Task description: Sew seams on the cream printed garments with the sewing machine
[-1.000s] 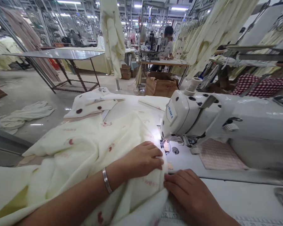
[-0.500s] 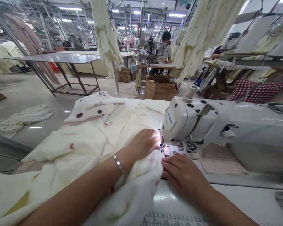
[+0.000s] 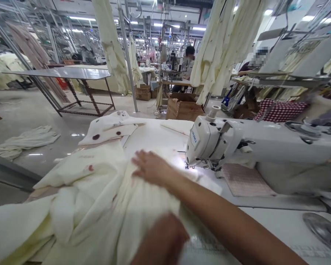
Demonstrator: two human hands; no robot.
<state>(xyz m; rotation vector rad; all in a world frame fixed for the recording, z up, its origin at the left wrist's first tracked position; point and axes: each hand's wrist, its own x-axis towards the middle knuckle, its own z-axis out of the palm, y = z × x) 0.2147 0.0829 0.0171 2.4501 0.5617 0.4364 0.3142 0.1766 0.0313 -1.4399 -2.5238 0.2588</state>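
Cream fabric with small reddish prints (image 3: 85, 217) is bunched over the left of the sewing table and runs toward the sewing machine (image 3: 206, 141). My right hand (image 3: 151, 167) reaches across to the left and lies on this cloth, palm down, fingers spread. Below it, close to me, my left hand (image 3: 168, 235) is smeared by motion over the fabric, and its fingers cannot be made out. Light from the machine's lamp falls on the cloth at the needle area (image 3: 190, 167). Part of the cloth is hidden under my right forearm.
A white piece with dark spots (image 3: 107, 129) lies at the table's far left. A pink checked pad (image 3: 245, 180) rests under the machine arm. Cream garments (image 3: 223, 40) hang ahead. Beyond stand a cardboard box (image 3: 182, 106), a metal table (image 3: 71, 73) and co-workers.
My right hand has moved from beside the needle leftward onto the cloth. My left hand has drawn back toward me, away from the needle. The fabric has shifted and bunched differently.
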